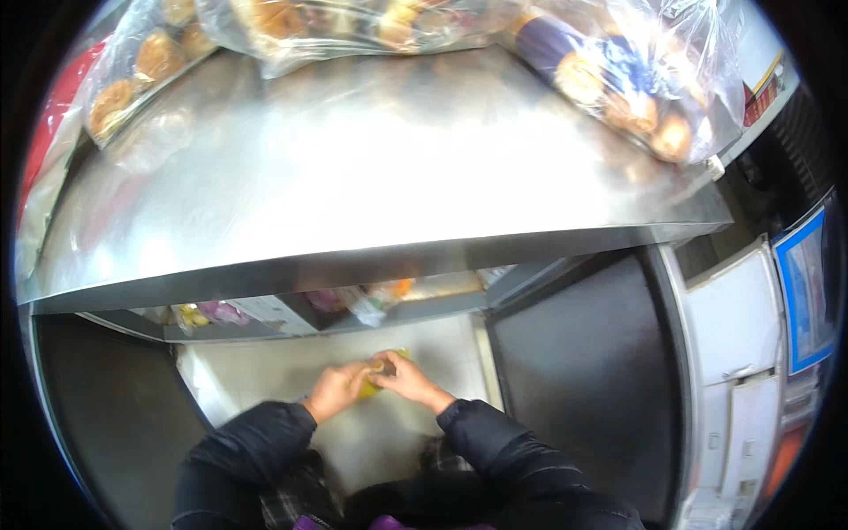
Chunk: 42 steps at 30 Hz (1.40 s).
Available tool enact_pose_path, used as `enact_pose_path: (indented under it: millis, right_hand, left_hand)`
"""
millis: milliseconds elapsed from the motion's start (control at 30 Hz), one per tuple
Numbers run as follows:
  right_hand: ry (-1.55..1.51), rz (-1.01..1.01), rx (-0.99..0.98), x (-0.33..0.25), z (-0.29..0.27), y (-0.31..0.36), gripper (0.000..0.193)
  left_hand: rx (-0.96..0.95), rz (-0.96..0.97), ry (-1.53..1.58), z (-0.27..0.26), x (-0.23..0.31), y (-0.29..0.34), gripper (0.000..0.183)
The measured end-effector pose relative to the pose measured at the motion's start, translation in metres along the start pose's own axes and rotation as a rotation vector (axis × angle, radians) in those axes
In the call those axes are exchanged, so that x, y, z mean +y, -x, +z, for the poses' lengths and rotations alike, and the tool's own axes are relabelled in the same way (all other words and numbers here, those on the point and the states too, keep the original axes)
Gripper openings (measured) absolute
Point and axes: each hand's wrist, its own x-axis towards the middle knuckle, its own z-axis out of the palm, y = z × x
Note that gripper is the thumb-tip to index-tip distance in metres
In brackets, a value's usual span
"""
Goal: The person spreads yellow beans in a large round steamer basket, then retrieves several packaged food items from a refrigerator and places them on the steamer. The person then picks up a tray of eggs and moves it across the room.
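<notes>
Low in front of me, below the counter edge, both hands meet over a small yellow thing [367, 389]. It looks thin and soft, but blur and my fingers hide its kind. My left hand [334, 390] is closed with its fingertips pinching at the yellow thing. From the other side my right hand [410, 382] curls its fingers in against the same piece, and a bit of yellow shows past its fingertips. The two hands touch or nearly touch.
A shiny metal counter [380, 168] spans the space ahead, with clear bags of bread rolls [632, 84] along its back. Beneath it, shelves hold bagged items [221, 311]. Dark panels [587, 380] stand to either side; a white cabinet [738, 322] is at right.
</notes>
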Motion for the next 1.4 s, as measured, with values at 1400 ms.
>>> enact_pose_path:
  millis: [1400]
  right_hand:
    - [-1.12, 0.085, 2.546, -0.306, 0.229, 0.964, 0.038]
  left_hand:
    - [-1.133, 0.582, 0.366, -0.029, 0.723, 0.242, 0.007]
